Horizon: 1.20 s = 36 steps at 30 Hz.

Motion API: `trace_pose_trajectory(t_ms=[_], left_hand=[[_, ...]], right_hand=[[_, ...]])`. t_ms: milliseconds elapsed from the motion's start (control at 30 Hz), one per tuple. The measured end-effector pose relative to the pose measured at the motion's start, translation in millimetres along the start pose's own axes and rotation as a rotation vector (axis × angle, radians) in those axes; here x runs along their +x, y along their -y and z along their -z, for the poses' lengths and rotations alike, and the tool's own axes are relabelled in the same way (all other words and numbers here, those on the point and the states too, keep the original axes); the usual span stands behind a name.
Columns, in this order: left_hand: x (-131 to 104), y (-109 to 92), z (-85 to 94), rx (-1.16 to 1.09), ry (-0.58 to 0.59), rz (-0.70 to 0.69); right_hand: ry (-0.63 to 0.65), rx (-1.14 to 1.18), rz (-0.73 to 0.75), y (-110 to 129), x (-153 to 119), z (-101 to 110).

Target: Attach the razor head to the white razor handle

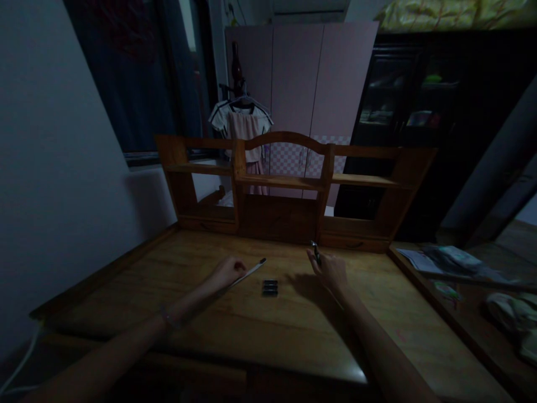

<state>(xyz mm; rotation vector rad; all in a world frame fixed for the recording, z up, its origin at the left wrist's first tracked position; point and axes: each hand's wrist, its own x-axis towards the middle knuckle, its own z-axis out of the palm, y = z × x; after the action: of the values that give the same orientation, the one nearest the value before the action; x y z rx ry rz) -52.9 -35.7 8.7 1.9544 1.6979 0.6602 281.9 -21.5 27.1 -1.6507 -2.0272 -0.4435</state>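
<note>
My left hand (227, 272) is closed, its fingers curled at a slim white stick with a dark tip (253, 268) that slants over the wooden desk (201, 330). Whether the stick is lifted or rests on the wood I cannot tell. To the right, my right hand (331, 271) is closed around a small dark object with a shiny metal end (315, 252); its kind is too dim to make out. Between the hands lies a neat stack of short dark bars (269, 287), side by side on the desk. Both palms are hidden.
A wooden shelf unit (281, 182) with small drawers stands along the desk's back edge. At right, papers (453, 260) and a bundle of cloth (512, 319) lie on a lower surface. A white cable (29, 352) hangs off the left front corner. The room is dim.
</note>
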Motion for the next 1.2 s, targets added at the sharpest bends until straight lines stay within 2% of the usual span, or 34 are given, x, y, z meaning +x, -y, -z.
trace_pose_trajectory(t_ms=[100, 200, 267, 333, 500, 667, 867, 1067, 1200], left_hand=[[-3, -20, -7.4, 0.031, -0.108, -0.183], [-5, -39, -22.8, -0.005, 0.024, -0.278], [-5, -48, -34.0, -0.003, 0.123, -0.245], [-3, -53, -42.1, 0.018, 0.152, -0.206], [6, -54, -47.5, 0.074, 0.181, -0.214], [4, -54, -49.4, 0.097, 0.153, -0.228], [-2, -63, -44.4, 0.133, 0.138, -0.209], [2, -60, -44.4, 0.147, 0.151, -0.180], [-1, -62, -43.6, 0.129, 0.133, -0.212]], right_hand=[[-0.001, -0.002, 0.001, 1, -1, 0], [0.011, 0.000, 0.008, 2, -2, 0], [0.013, 0.005, 0.016, 3, -3, 0], [0.012, 0.016, 0.021, 4, -4, 1], [0.010, 0.031, 0.022, 4, -5, 4], [0.013, 0.032, 0.022, 4, -4, 4], [0.042, 0.031, 0.021, 6, -4, 4], [0.018, 0.045, -0.008, 6, -4, 4], [0.020, 0.051, -0.033, 6, -4, 3]])
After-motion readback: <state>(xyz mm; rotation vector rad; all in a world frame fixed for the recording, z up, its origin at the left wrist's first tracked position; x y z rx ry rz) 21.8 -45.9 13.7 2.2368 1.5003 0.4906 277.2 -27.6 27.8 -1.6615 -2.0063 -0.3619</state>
